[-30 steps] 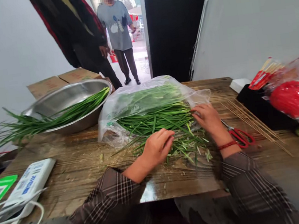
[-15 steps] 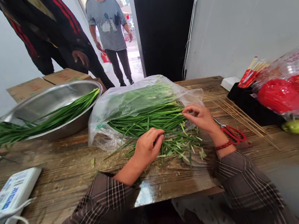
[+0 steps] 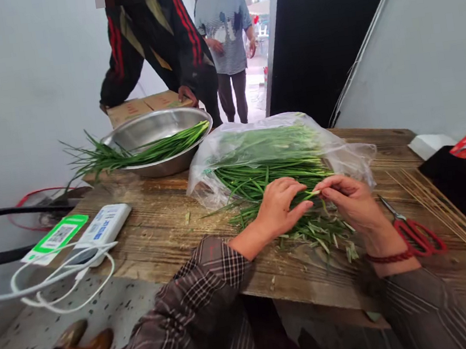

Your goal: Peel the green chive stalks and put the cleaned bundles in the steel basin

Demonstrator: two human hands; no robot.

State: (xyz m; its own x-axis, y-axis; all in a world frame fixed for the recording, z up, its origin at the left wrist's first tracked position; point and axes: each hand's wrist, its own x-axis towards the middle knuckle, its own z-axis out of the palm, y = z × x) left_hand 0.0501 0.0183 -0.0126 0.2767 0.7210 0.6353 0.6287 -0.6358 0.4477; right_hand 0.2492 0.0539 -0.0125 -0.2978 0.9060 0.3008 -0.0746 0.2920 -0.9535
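Note:
A bunch of long green garlic chives (image 3: 254,177) lies partly inside a clear plastic bag (image 3: 203,181) on the wooden table. My right hand (image 3: 350,202) pinches the pale end of a chive stalk (image 3: 316,192) between thumb and fingertips, in front of the bunch. Close to that stalk is my left hand (image 3: 278,208), its thumb and index finger apart, over the near side of the chives. Below both hands, trimmed chive scraps (image 3: 322,231) are spread on the table. Red-handled scissors (image 3: 415,233) lie beside my right wrist.
A steel basin (image 3: 163,166) with more chives stands back left. A co-worker in dark clothes (image 3: 164,40) holds a cardboard box (image 3: 130,111) behind it; another person (image 3: 225,32) stands at the doorway. White device (image 3: 108,225) and cables lie left, bamboo skewers (image 3: 448,215) right.
The view has swung left. My hands have come closer together, and a chive stalk now shows in my right fingers. The dark-clothed co-worker has bent down and taken hold of the box.

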